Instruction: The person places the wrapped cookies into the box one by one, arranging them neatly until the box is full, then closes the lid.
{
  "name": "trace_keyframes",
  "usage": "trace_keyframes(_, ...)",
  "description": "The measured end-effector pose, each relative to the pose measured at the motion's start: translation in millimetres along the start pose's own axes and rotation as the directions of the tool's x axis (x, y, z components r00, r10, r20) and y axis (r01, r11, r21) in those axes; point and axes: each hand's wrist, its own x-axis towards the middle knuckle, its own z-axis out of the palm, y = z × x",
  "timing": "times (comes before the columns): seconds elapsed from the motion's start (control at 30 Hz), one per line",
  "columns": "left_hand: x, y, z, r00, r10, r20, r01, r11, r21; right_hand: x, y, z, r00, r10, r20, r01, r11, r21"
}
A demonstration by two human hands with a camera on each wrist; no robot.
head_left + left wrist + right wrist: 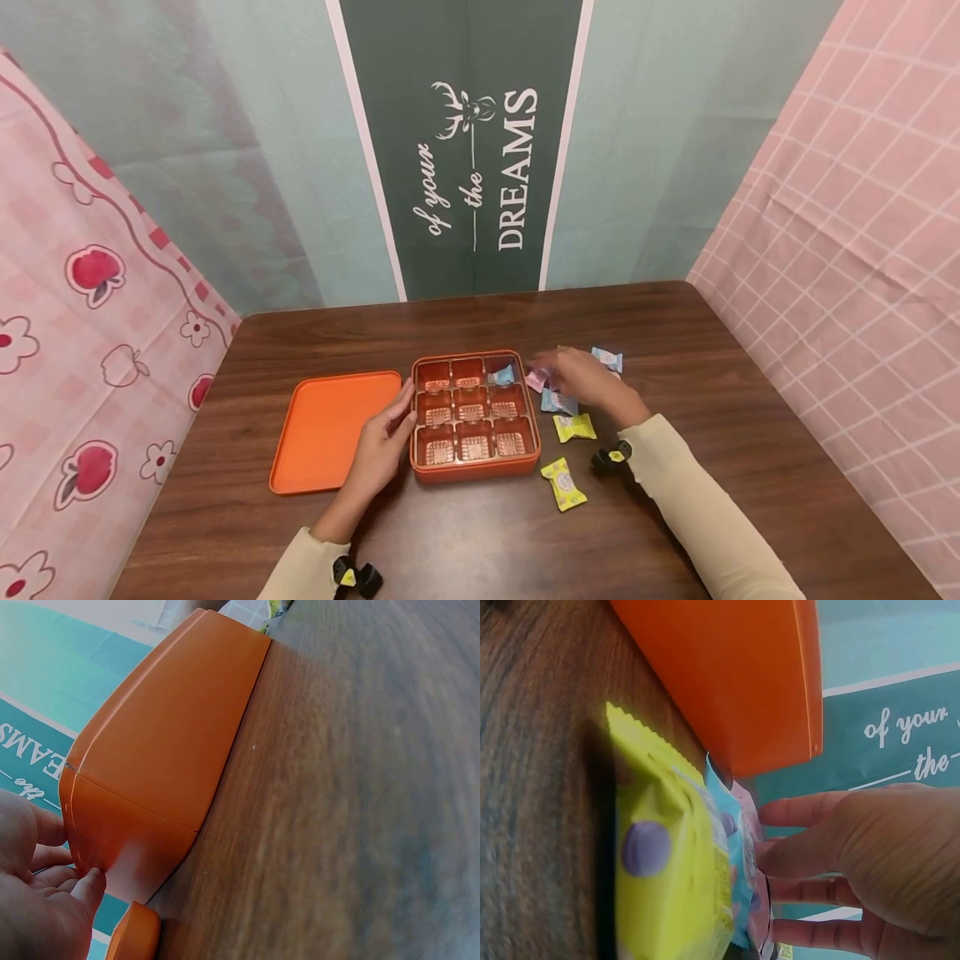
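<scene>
An orange box [476, 475] holds a copper-coloured tray [472, 408] divided into several square compartments. One blue wrapped candy [502, 376] lies in the far right compartment. My left hand [380, 442] rests against the box's left side, thumb and fingertips touching its wall [142, 750]. To the right of the box, my right hand [581, 375] reaches over loose candies, its extended fingers touching a pink wrapped candy [750, 814]. Beside that hand are a blue candy [559, 402] and a yellow candy [574, 427]. The right hand partly covers the candies beneath it.
The orange lid [333, 433] lies flat left of the box, partly behind the left hand. Another yellow candy [564, 484] is near the box's front right corner. A further blue candy [607, 359] lies beyond the right hand. Everything stands on a brown wooden table [465, 542].
</scene>
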Motion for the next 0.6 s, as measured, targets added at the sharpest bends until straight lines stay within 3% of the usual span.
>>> trace_keyframes(0.37,-5.3,33.6,0.1,0.999,0.041,-0.003,-0.041,0.998,0.054,0.0,1.3,3.7,0.998,0.012,-0.062,-0.013,1.000,-0.017)
trace_keyframes(0.47,-5.5,31.8,0.7,0.999,0.034,-0.011,-0.034,0.999,0.041,0.0,1.5,5.1,0.998,0.043,-0.045,-0.044,0.999,-0.021)
trace_keyframes(0.6,-3.0,17.0,1.9,1.000,0.012,-0.020,-0.011,1.000,0.017,0.2,0.4,5.1,0.996,0.084,-0.019,-0.084,0.996,-0.023)
